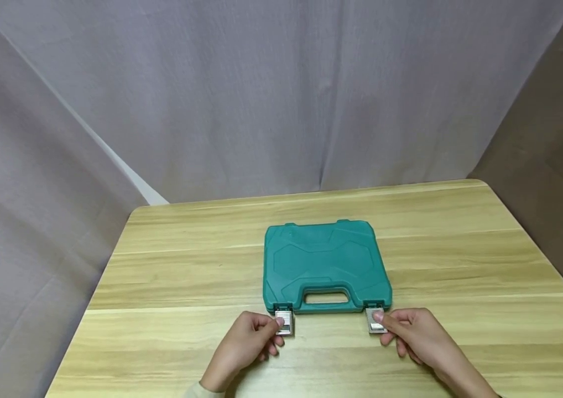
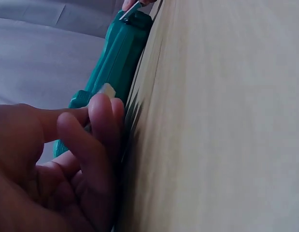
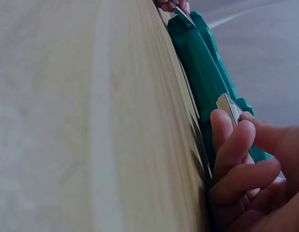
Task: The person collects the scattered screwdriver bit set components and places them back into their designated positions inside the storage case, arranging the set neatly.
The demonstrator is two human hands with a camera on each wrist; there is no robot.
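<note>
A closed green plastic tool case (image 1: pixel 325 264) lies flat on the wooden table (image 1: pixel 187 260), handle toward me. Two silver metal latches are flipped outward at its near edge. My left hand (image 1: pixel 249 342) pinches the left latch (image 1: pixel 285 323) between thumb and fingers. My right hand (image 1: pixel 413 331) pinches the right latch (image 1: pixel 375 321) the same way. In the left wrist view the green case (image 2: pixel 118 58) runs away from my curled fingers (image 2: pixel 98 125), with the far latch (image 2: pixel 130 10) at the top. In the right wrist view my fingers (image 3: pixel 231 145) hold the metal latch (image 3: pixel 227 106) against the case (image 3: pixel 207 58).
Grey cloth (image 1: pixel 261 94) hangs behind and to both sides of the table. The table's far edge (image 1: pixel 311 194) lies a little beyond the case.
</note>
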